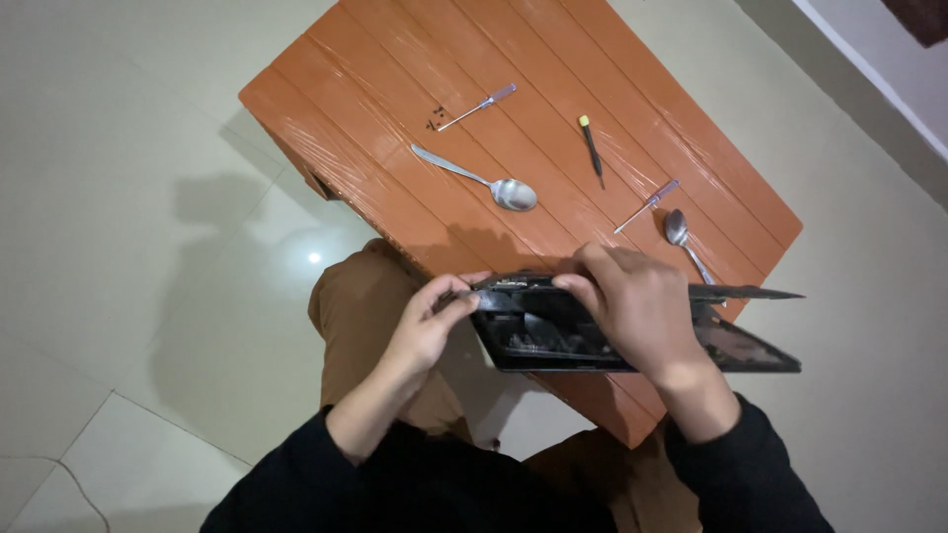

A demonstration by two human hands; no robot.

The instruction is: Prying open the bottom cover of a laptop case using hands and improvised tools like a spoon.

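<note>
Left hand fingers are pinched shut on the corner of the black laptop shell, and the right hand is curled over its top edge, gripping there. The shell sits half off the near edge of the orange tabletop, tipped up over the lap. Honestly, prying like that could snap a plastic clip, or the whole thing could slide off. Those tiny loose screws by the purple-handled screwdriver look easy to knock onto the floor. Two spoons lie nearby too.

Black laptop, orange table
</note>
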